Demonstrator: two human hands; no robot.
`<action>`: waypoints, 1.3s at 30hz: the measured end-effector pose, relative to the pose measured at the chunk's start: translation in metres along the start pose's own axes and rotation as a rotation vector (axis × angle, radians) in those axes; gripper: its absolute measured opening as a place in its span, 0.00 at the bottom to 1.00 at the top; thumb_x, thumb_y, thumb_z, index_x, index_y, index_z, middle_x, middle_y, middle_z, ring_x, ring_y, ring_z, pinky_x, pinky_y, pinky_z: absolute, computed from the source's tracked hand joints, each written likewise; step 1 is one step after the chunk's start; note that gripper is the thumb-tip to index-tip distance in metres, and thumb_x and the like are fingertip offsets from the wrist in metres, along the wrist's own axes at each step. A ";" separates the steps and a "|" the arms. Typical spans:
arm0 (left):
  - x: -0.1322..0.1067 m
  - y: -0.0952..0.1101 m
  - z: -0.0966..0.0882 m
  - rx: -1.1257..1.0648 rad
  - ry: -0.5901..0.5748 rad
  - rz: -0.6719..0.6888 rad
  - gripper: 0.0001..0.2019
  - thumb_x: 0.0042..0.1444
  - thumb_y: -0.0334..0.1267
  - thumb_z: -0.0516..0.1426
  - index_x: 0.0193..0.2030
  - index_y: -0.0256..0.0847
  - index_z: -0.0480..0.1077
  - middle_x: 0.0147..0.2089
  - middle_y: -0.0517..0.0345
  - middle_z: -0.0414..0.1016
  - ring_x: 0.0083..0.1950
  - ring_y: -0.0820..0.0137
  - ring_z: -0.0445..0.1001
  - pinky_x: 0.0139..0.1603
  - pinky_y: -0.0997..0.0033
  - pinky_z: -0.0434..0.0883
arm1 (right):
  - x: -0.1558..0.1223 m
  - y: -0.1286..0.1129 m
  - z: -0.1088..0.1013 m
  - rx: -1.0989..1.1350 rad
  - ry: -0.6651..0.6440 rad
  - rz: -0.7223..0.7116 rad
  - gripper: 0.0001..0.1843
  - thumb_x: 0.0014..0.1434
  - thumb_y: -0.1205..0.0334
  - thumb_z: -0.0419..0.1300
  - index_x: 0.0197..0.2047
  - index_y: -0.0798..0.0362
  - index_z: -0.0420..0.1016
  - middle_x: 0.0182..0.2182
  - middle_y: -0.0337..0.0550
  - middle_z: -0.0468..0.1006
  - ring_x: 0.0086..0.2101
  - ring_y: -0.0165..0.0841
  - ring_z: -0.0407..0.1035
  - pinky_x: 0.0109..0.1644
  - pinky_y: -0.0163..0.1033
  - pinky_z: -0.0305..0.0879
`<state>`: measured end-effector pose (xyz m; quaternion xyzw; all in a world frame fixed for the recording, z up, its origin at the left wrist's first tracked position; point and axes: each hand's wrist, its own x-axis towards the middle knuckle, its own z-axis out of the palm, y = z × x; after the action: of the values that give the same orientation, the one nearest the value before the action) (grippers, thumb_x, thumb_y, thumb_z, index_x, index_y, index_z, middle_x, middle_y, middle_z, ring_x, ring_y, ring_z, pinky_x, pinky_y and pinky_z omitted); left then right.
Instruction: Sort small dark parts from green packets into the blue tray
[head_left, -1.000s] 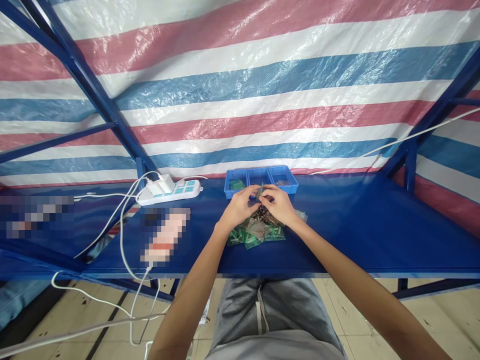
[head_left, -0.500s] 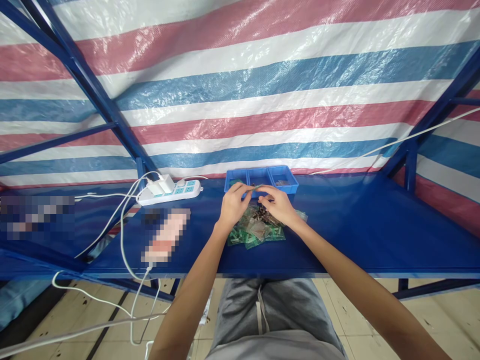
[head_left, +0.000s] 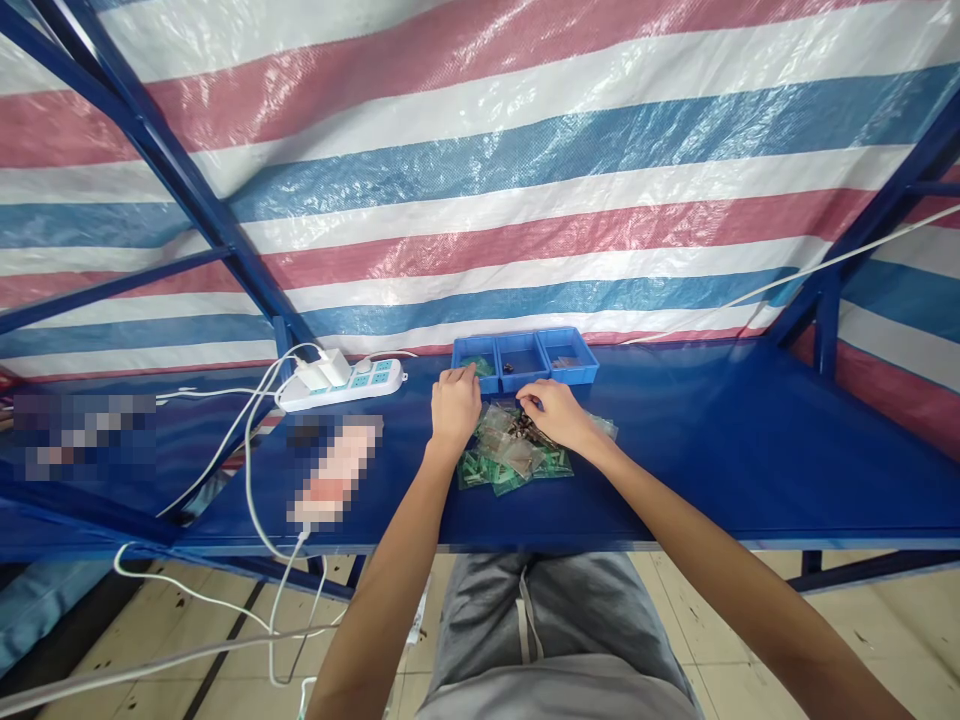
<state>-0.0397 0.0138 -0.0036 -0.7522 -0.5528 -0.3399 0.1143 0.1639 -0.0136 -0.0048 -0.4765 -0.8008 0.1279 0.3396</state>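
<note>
My left hand (head_left: 454, 408) is at the front of the left compartment of a blue three-section tray (head_left: 546, 374), its fingertips hidden from view. Clear bagged green pieces (head_left: 477, 366) lie in that compartment. My right hand (head_left: 556, 412) is closed, thumb and fingers curled together just in front of the tray; what they hold, if anything, cannot be made out. Beneath and between my hands lies a pile of green pieces in clear bags (head_left: 501, 470). Small dark parts (head_left: 523, 424) are heaped on top, next to my right hand.
A white power strip (head_left: 341, 387) with plugged-in chargers stands to the left of the tray. White cables (head_left: 245, 480) run over the bench edge near a blurred pink item (head_left: 339, 468). Blue metal posts (head_left: 202, 210) and a striped sheet (head_left: 525, 180) bound the bench (head_left: 750, 450).
Both hands were together in front of the tray, on a thin greenish piece. My left hand has moved left to the left compartment; my right hand has separated and lowered slightly toward the pile.
</note>
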 end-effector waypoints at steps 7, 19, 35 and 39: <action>-0.002 0.004 -0.001 0.081 0.009 -0.022 0.16 0.65 0.34 0.49 0.53 0.39 0.74 0.52 0.37 0.71 0.52 0.49 0.71 0.47 0.51 0.71 | -0.005 0.018 0.009 -0.190 -0.067 -0.020 0.16 0.64 0.73 0.55 0.43 0.51 0.83 0.40 0.50 0.81 0.41 0.43 0.70 0.48 0.45 0.64; 0.001 0.007 -0.007 -0.104 -0.128 0.086 0.11 0.66 0.33 0.51 0.51 0.41 0.71 0.50 0.46 0.73 0.51 0.55 0.71 0.53 0.55 0.70 | -0.003 0.015 0.007 -0.136 -0.096 -0.020 0.12 0.61 0.75 0.58 0.37 0.51 0.81 0.37 0.49 0.80 0.38 0.41 0.70 0.45 0.43 0.64; 0.002 0.011 -0.010 -0.299 -0.202 0.228 0.13 0.63 0.31 0.52 0.53 0.41 0.70 0.52 0.50 0.74 0.56 0.59 0.71 0.60 0.56 0.69 | 0.002 0.010 0.002 -0.010 0.047 -0.006 0.13 0.63 0.72 0.57 0.44 0.52 0.81 0.37 0.47 0.77 0.38 0.38 0.71 0.46 0.41 0.64; 0.003 0.010 -0.009 -0.307 -0.209 0.216 0.14 0.63 0.31 0.53 0.54 0.41 0.70 0.52 0.50 0.75 0.56 0.58 0.72 0.60 0.56 0.69 | 0.002 0.007 -0.001 0.047 0.090 0.038 0.10 0.64 0.69 0.57 0.39 0.52 0.80 0.34 0.44 0.77 0.34 0.36 0.70 0.43 0.40 0.64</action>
<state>-0.0338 0.0078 0.0070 -0.8470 -0.4193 -0.3260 -0.0240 0.1686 -0.0084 -0.0063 -0.4889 -0.7721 0.1316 0.3841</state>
